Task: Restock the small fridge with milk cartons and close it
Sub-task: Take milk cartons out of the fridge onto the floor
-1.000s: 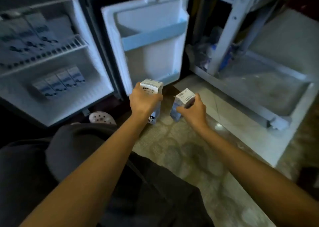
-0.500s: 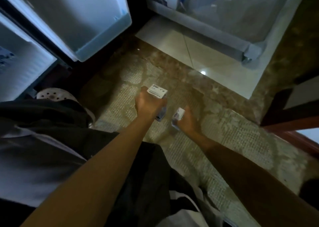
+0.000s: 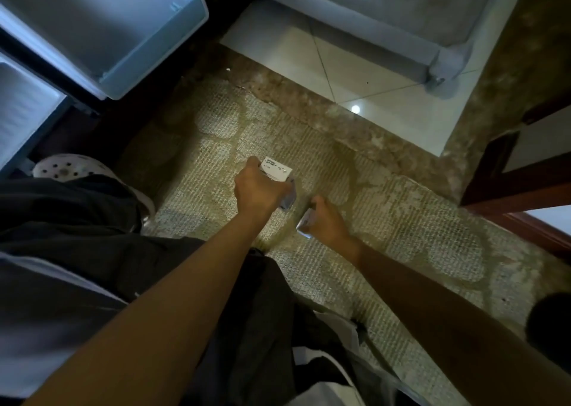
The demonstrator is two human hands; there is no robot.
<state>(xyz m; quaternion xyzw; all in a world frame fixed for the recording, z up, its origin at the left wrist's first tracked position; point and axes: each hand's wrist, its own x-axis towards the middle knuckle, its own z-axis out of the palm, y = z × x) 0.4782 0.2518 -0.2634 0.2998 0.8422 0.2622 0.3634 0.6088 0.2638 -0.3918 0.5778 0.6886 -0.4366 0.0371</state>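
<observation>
Patterned flooring (image 3: pixel 386 208) is seen beside an open fridge door (image 3: pixel 102 25). One milk carton (image 3: pixel 277 170) is gripped from above by the left hand (image 3: pixel 259 191); a second carton (image 3: pixel 304 226) is clasped in the right hand (image 3: pixel 326 224).
</observation>
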